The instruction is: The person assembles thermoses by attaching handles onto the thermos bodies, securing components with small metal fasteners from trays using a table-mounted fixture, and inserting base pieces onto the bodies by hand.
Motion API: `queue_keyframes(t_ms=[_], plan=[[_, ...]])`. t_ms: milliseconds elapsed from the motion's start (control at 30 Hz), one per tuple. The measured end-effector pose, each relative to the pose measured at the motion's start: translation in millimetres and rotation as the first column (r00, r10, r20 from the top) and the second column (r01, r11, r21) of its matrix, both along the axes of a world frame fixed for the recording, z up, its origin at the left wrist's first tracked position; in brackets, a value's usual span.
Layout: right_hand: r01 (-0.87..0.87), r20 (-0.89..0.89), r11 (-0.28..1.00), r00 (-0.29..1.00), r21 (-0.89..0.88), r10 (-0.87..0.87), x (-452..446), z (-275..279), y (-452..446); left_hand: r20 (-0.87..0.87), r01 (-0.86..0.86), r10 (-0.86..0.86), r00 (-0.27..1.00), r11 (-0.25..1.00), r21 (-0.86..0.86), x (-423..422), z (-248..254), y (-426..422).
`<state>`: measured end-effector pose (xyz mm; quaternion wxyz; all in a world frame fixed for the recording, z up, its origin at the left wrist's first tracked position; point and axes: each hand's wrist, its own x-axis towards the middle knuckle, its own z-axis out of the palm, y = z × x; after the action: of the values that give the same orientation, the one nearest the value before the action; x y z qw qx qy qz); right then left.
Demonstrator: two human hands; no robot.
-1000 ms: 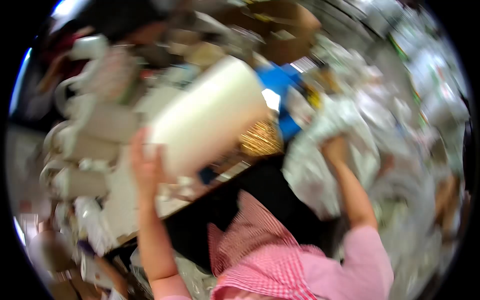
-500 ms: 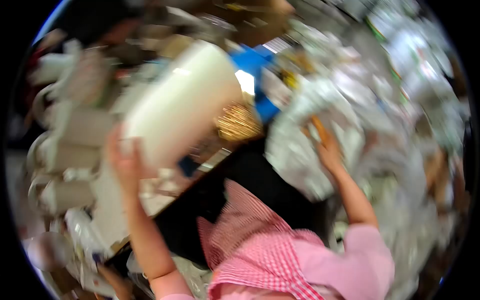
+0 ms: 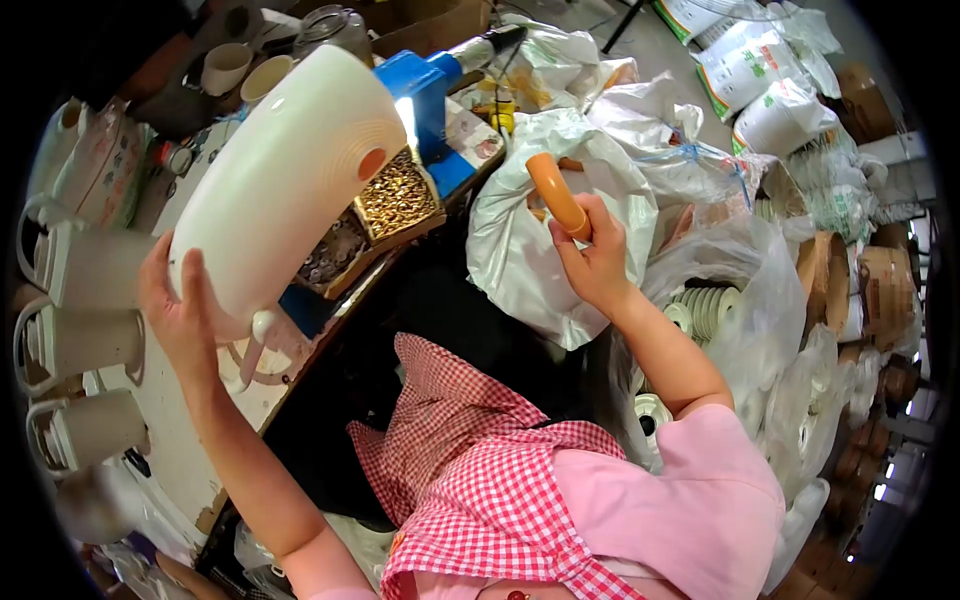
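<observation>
My left hand (image 3: pixel 185 305) grips the lower end of a large, smooth white plastic vessel (image 3: pixel 285 185), held tilted over the workbench. Its far end shows concentric rings around an orange disc. A small white curved part (image 3: pixel 257 345) hangs by its near end. In my right hand (image 3: pixel 595 255) is a curved orange plastic handle (image 3: pixel 556 195), raised over the mouth of a white sack (image 3: pixel 515 250). More orange pieces show inside that sack. The vessel and the handle are apart. Part of my left palm is hidden behind the vessel.
A box of brass-coloured screws (image 3: pixel 400 200) and a blue tool (image 3: pixel 432 105) sit on the bench (image 3: pixel 160 430). Pale handled jugs (image 3: pixel 85 345) line the left. Plastic bags with white ribbed parts (image 3: pixel 705 310) stand at right, printed sacks (image 3: pixel 745 75) beyond.
My right hand has come up out of the sack with the orange handle. The white vessel has shifted left and tilted, still in my left hand. The view is sharper now.
</observation>
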<state>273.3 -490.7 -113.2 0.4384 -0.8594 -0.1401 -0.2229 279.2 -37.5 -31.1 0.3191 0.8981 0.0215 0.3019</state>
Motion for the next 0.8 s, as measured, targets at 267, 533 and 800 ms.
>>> queue_keyframes(t_ms=[267, 533, 800], plan=[[-0.266, -0.440, 0.743, 0.667, 0.614, 0.602, 24.9, 51.8, 52.4, -0.042, 0.001, 0.006, 0.999, 0.986, 0.166, -8.6, 11.3, 1.1], [-0.741, -0.527, 0.625, 0.440, 0.244, 0.727, 65.0, 198.4, 201.4, -0.015, -0.116, 0.117, 0.993, 0.993, 0.032, -15.2, 5.0, -1.2], [-0.800, -0.715, 0.585, 0.488, -0.136, 0.501, 111.6, 206.9, 315.8, 0.095, -0.088, 0.095, 0.991, 0.993, -0.075, -16.8, -1.7, 5.0]])
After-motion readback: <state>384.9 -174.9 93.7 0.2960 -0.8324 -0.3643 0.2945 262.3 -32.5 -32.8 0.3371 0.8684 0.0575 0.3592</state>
